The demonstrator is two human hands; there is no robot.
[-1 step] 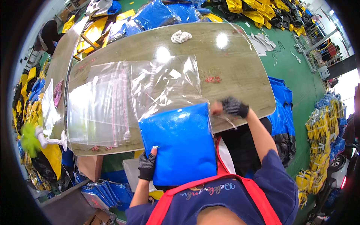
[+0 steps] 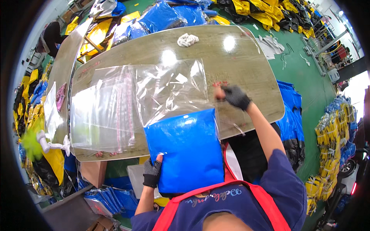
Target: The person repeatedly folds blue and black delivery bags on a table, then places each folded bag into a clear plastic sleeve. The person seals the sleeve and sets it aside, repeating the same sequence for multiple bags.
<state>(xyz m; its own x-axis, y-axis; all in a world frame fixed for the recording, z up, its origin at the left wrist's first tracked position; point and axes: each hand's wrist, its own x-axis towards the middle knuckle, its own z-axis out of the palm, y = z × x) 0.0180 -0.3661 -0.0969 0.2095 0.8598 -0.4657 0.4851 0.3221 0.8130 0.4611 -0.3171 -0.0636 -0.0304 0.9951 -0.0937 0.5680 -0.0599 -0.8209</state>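
Observation:
A folded blue sheet-like bundle (image 2: 187,154) lies flat against my front, over the near edge of the table. My left hand (image 2: 153,172), in a dark fingerless glove, grips its left edge with the thumb on top. Clear film of a plastic bag (image 2: 173,82) spreads from the bundle's far edge onto the table; I cannot tell how much of the bundle is inside it. My right hand (image 2: 233,96), gloved alike, is over the table beyond the bundle's right corner, beside some small red bits (image 2: 219,83). Its fingers look curled but are blurred.
A stack of clear bags (image 2: 102,111) with reddish edges covers the left of the table (image 2: 254,65). A crumpled white cloth (image 2: 187,39) sits at the far side. A small fan (image 2: 34,142) stands left. Blue and yellow piles (image 2: 329,146) surround the table.
My right hand has moved away from the bundle's right corner, farther over the table toward the red bits. My left hand keeps its hold on the blue bundle.

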